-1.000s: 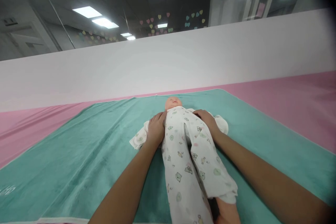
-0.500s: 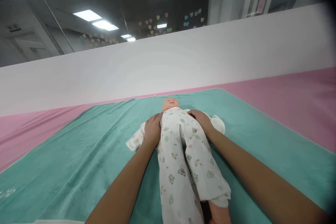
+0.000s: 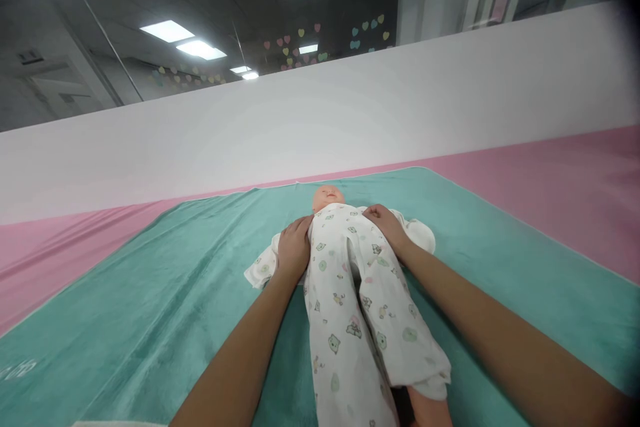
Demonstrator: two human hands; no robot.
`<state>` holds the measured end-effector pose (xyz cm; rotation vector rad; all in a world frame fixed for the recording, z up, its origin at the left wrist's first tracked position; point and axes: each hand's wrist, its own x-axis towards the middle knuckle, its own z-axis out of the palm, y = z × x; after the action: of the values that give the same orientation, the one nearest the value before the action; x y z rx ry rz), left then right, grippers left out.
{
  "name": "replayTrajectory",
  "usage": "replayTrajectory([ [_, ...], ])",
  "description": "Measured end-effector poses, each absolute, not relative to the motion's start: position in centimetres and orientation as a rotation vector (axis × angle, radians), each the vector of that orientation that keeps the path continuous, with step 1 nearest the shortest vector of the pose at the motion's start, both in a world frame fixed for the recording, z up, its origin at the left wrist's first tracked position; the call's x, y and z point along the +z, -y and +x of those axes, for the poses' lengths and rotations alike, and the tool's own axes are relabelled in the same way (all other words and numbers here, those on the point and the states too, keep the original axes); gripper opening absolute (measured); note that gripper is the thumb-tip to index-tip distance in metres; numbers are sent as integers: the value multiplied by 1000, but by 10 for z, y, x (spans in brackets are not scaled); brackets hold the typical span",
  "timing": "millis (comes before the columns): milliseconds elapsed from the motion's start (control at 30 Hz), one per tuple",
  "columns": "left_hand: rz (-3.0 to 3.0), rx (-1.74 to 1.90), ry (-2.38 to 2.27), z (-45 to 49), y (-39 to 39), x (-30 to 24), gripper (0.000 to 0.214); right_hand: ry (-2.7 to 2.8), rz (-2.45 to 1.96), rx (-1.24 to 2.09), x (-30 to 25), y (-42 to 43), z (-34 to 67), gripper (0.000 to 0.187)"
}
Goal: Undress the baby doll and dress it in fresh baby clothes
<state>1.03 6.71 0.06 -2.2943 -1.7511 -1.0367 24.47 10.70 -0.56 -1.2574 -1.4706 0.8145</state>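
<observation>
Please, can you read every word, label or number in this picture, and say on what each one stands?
White mark on the teal blanket, lower left: too blurred to read.
Small plate at the upper left: too small to read.
Pink sheet at the upper right: too small to read.

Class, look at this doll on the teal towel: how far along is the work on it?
Done: the baby doll lies on its back on the teal towel, its body in a printed white sleepsuit. In hand: the left hand and right hand rest on the chest. Left: a bare foot sticks out past one leg cuff.
</observation>
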Motion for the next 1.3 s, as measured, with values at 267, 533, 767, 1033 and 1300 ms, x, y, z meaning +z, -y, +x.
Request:
replayTrajectory([
  [267, -2287, -1262, 1668, 10, -65, -1, 38, 1539, -1215, 649, -2, -85, 258, 23],
  [533, -2353, -1316, 1745, 15, -56, 7, 36, 1541, -857, 964, 6, -71, 240, 27],
  [767, -2496, -1264, 1662, 52, 36, 51, 17, 1589, -826, 887, -4, -78, 248, 29],
  [1033, -2731, -175, 884, 124, 138, 63, 7, 1613, -803, 857, -8, -81, 253, 29],
  [1300, -2556, -203, 848, 134, 145, 46, 3, 1637, -790, 827, -10, -79, 255, 31],
])
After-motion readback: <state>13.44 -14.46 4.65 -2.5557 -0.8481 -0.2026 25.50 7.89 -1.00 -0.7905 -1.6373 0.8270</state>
